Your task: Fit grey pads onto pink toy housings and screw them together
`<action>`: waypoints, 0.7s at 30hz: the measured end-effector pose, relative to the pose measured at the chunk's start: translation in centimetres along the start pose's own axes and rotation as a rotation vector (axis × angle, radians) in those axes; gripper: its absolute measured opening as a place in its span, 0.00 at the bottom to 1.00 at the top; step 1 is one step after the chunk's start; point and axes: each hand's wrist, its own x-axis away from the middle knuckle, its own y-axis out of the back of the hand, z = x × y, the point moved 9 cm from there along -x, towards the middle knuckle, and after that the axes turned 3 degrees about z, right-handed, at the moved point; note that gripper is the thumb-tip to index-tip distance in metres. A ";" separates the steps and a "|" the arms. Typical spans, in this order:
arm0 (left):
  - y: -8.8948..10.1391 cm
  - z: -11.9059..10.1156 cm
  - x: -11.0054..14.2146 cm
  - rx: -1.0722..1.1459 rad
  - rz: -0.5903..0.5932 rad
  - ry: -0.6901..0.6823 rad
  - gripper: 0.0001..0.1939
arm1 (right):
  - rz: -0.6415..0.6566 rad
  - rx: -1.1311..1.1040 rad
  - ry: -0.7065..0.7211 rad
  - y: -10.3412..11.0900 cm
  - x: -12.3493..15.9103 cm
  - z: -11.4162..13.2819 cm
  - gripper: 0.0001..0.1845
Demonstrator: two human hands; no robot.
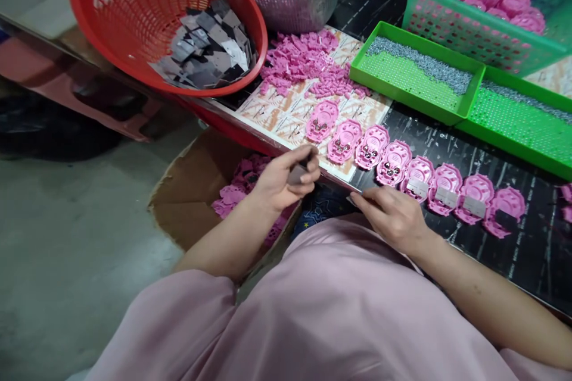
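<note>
My left hand [289,177] is curled around a dark grey flat plate [297,175], in front of the table's near edge; how many plates lie in the palm is hidden. My right hand [393,214] is closed at the near edge, thumb and forefinger pinching a small, pale, thin plate [351,199]. Beyond both hands runs a slanting row of pink plastic casings [344,141]. Those toward the left hold small shiny round pieces [393,169]. Several toward the right have a flat silver plate [445,197] across the lower part; the plate on the rightmost casing [509,202] looks dark.
A red basket [107,65] with grey plates leans at the left. Loose pink parts [308,59] are heaped near a pale blue basket [286,3]. Green trays [413,105] hold small metal pieces; a green basket [465,41] stands behind. Below sits a cardboard box [179,190].
</note>
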 end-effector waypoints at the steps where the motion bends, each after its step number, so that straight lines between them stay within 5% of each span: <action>1: -0.2 1.0 -0.1 -0.095 0.046 0.049 0.07 | -0.027 -0.104 -0.020 0.9 0.2 -0.4 0.14; 5: -1.7 6.0 -0.1 -0.478 0.251 0.289 0.24 | -0.136 -0.449 -0.003 4.2 0.7 -1.3 0.16; 8: -3.4 8.0 0.0 -0.632 0.382 0.361 0.30 | -0.120 -0.492 0.080 4.7 1.3 -1.3 0.15; 17: -5.2 6.3 -2.6 -0.680 0.296 0.048 0.25 | -0.062 -0.201 -0.181 3.9 2.6 -4.1 0.23; 21: -5.0 5.9 -3.0 -0.610 0.258 0.039 0.21 | -0.120 -0.172 -0.241 3.7 2.2 -5.1 0.20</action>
